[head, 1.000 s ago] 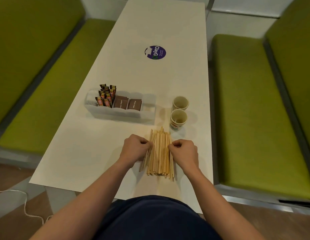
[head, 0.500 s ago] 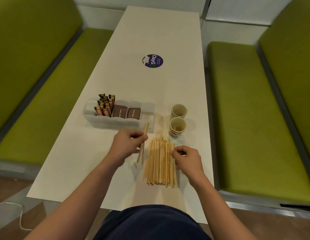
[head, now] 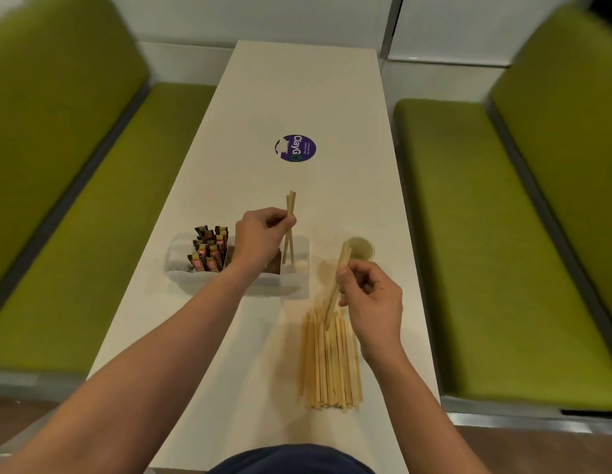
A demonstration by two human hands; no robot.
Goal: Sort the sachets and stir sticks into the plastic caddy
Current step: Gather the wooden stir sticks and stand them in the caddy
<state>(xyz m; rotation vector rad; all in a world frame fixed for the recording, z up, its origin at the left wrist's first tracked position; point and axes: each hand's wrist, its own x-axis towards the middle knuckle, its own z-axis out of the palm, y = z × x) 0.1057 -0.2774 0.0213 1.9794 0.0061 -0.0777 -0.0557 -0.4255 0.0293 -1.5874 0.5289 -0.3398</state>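
Observation:
A clear plastic caddy (head: 299, 268) stands on the white table (head: 297, 90). Its left compartment holds upright brown and orange sachets (head: 208, 249); flat brown sachets (head: 274, 266) lie in the middle one, partly hidden by my wrist. My left hand (head: 260, 239) pinches a few wooden stir sticks (head: 290, 213) upright, their lower ends inside the caddy's right compartment. My right hand (head: 371, 297) pinches a couple of stir sticks (head: 339, 271) lifted at a slant above the pile of stir sticks (head: 330, 364) lying on the table near me.
A paper cup (head: 361, 249) stands right of the caddy, a second one blurred behind my right hand's sticks. A purple round sticker (head: 295, 148) marks the table's middle. Green bench seats (head: 496, 241) flank the table on both sides.
My left hand carried its sticks from the pile up to the caddy's right compartment. My right hand lifted a couple of sticks off the pile. The camera tilted forward.

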